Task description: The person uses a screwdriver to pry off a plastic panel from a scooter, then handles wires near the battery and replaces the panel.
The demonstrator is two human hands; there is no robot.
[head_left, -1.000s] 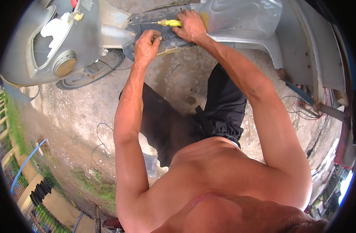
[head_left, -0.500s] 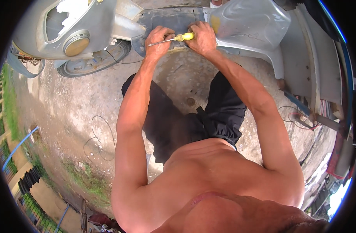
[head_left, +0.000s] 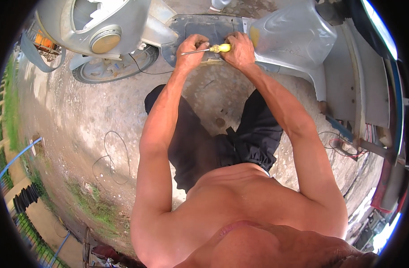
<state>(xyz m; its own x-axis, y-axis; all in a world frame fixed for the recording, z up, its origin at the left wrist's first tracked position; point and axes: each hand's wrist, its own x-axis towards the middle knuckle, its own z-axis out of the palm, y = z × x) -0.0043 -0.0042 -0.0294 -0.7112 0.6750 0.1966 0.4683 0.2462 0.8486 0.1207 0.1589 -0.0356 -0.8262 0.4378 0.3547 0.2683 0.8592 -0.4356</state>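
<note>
The chest [head_left: 249, 196] is bare, and so are the arms [head_left: 159, 120], right down to the left hand [head_left: 192, 51] and right hand [head_left: 240, 51]. Black trousers [head_left: 217, 154] cover the legs; from where I stand the cloth looks loose and matte, creased over the thighs and gathered near the waist. A short dark strap [head_left: 231, 134] shows at the front, and a thin whitish strip [head_left: 262, 169] edges the top on the right side.

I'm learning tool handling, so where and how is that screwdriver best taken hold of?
I'd take the screwdriver by its yellow handle, coming from the right, where the right hand holds it: the handle is thicker and lies at that end, while the thin metal shaft points left, toward the left hand.
</note>
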